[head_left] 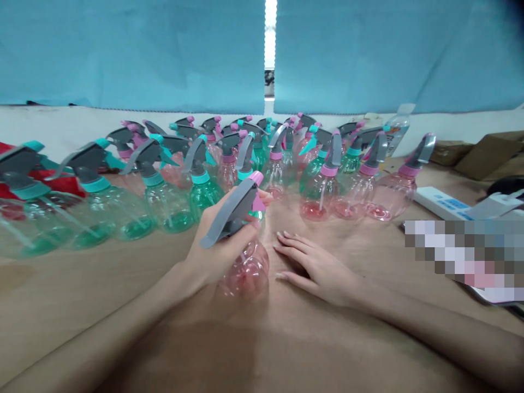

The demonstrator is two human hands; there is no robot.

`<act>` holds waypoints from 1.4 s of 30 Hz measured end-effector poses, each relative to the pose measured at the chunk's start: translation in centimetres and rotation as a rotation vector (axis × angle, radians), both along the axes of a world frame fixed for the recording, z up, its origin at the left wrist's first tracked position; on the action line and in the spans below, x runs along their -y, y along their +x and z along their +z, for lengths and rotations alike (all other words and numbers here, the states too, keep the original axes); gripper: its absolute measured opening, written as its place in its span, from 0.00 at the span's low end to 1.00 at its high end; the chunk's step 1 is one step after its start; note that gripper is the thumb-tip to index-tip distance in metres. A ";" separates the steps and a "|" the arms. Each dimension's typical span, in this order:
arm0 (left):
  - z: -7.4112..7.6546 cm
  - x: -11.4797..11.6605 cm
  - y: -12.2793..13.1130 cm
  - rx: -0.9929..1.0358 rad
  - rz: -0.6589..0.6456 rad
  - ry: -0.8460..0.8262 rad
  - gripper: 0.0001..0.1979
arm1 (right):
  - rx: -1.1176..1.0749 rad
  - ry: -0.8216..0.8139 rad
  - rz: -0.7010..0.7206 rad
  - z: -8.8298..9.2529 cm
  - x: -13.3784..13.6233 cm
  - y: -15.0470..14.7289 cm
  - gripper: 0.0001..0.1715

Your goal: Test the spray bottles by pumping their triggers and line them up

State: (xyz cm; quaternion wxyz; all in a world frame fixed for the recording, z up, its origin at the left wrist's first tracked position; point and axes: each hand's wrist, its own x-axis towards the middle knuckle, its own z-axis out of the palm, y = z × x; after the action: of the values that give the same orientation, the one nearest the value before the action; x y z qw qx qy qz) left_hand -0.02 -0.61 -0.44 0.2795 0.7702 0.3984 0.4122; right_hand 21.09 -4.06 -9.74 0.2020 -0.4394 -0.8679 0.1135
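Observation:
My left hand (223, 240) is wrapped round the neck of a clear pink spray bottle (248, 270) with a grey trigger head and a pink nozzle. The bottle is at the middle of the table, its nozzle pointing away from me; whether its base touches the wood I cannot tell. To the right, my right hand (315, 265) lies flat on the table with fingers spread, apart from the bottle. Green spray bottles (170, 204) stand in a row beyond my left hand, and pink spray bottles (319, 199) stand beyond my right.
More spray bottles in both colours crowd the back of the wooden table (327, 338). A clear plastic bottle (397, 131) stands behind them. At right are a white box (442, 202), cardboard boxes (487, 155) and a pixelated flat object (470, 254). Blue curtains (135, 54) hang behind.

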 end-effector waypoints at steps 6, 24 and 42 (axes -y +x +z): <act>-0.5 0.0 0.5 0.038 0.017 -0.019 0.17 | 0.031 0.014 0.022 0.4 -0.1 -0.1 0.33; -0.9 0.2 5.2 0.174 -0.055 -0.018 0.16 | -0.287 -0.039 -0.038 5.8 2.7 0.6 0.39; 0.0 -0.6 2.7 -0.243 -0.055 -0.057 0.26 | -0.042 0.173 -0.285 6.8 -3.3 1.2 0.22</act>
State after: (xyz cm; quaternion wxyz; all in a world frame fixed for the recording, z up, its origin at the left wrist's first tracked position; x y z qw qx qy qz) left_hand 2.70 -0.03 -0.48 0.2621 0.8169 0.4195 0.2966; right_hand 22.28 -0.71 -2.97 0.2712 -0.5365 -0.7989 0.0178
